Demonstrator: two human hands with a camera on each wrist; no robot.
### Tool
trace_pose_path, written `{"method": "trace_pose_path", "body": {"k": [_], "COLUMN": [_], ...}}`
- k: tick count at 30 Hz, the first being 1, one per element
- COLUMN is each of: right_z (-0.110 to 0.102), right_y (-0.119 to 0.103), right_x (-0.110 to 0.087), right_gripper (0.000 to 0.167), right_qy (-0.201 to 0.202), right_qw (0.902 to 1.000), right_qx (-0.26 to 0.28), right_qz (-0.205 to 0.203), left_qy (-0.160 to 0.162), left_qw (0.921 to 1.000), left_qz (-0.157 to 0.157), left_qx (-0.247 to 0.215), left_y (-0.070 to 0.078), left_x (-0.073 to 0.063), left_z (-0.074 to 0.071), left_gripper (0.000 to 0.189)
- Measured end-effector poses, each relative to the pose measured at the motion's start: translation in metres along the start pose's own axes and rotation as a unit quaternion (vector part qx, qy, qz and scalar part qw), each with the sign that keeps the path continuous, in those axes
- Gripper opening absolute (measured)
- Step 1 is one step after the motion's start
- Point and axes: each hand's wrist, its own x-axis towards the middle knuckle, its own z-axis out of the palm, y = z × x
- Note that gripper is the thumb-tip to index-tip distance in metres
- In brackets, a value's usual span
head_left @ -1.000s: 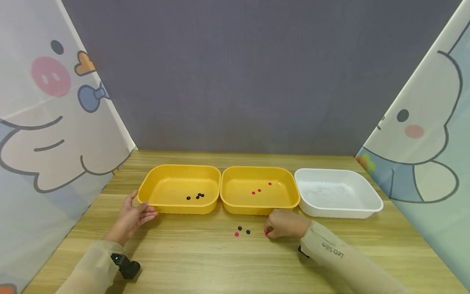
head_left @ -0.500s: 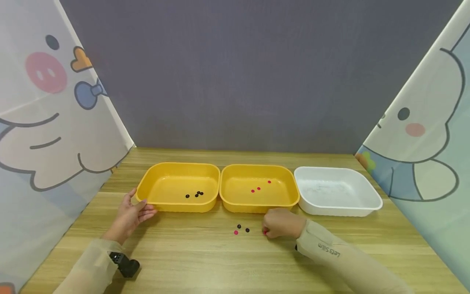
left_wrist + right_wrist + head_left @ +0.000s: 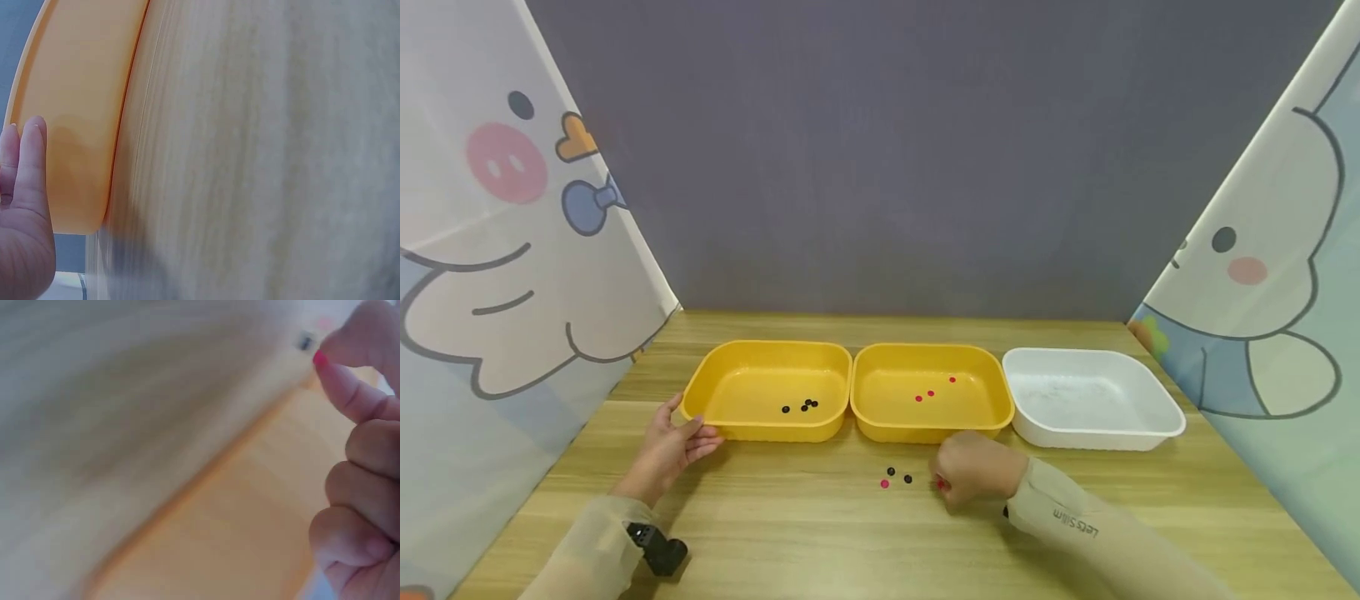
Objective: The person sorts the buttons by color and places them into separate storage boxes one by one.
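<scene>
- Head: left hand (image 3: 670, 446) at the near corner of the left yellow tray (image 3: 775, 432), thumb at the rim, fingers mostly straight; four black pieces (image 3: 786, 409) inside, right of those fingers.
- Head: right hand (image 3: 973, 471), thumb and forefinger pinching one pink piece (image 3: 941, 484). Left of these fingertips, loose on the table (image 3: 790, 533): two black discs (image 3: 907, 479), one pink disc (image 3: 884, 483).
- Head: beyond the right knuckles, middle yellow tray (image 3: 895, 433), three pink pieces inside; farther right, one white tray (image 3: 1097, 437).
- Left wrist: two fingers visible, extended side by side before the tray's wall; contact unclear.
- Right wrist: one pink piece between fingertips, other three fingers curled; one blurred dark piece just beyond.
</scene>
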Motion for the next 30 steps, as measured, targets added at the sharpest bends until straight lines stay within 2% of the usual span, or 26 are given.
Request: {"method": "trace_pose_path", "body": {"k": [4,10,17,24,28,30], "right_z": [-0.013,-0.021,-0.023,-0.025,-0.029,-0.032], "right_y": [0.004,0.011,0.019,0.026,0.031,0.033], "right_x": [-0.001,0.0,0.004,0.007,0.008,0.008], "right_gripper": [0.025,0.011,0.007,0.008,0.008,0.008], "right_qy": [0.054,0.072,0.132,0.134,0.143,0.134], "right_qw": [0.9985,0.9972,0.9892,0.9871,0.9867,0.9887], "right_qx": [0.002,0.01,0.033,0.066,0.061,0.058], "right_qz": [-0.013,-0.02,-0.055,-0.058,-0.046,-0.035], "left_qy": [0.003,0.005,0.008,0.001,-0.003,-0.002], "left_qw": [1.0,1.0,1.0,1.0,1.0,1.0], "left_qz": [0.0,0.001,0.002,0.001,0.004,0.004], "left_qx": [0.003,0.0,-0.003,0.003,0.003,0.004], "left_y": [-0.001,-0.001,-0.001,-0.001,0.0,0.0], "left_x": [-0.001,-0.003,-0.002,-0.001,-0.002,-0.002], "left_z": [0.0,-0.001,0.0,0.002,0.002,0.003], "left_gripper": [0.072,0.072,0.072,0.072,0.072,0.072]}}
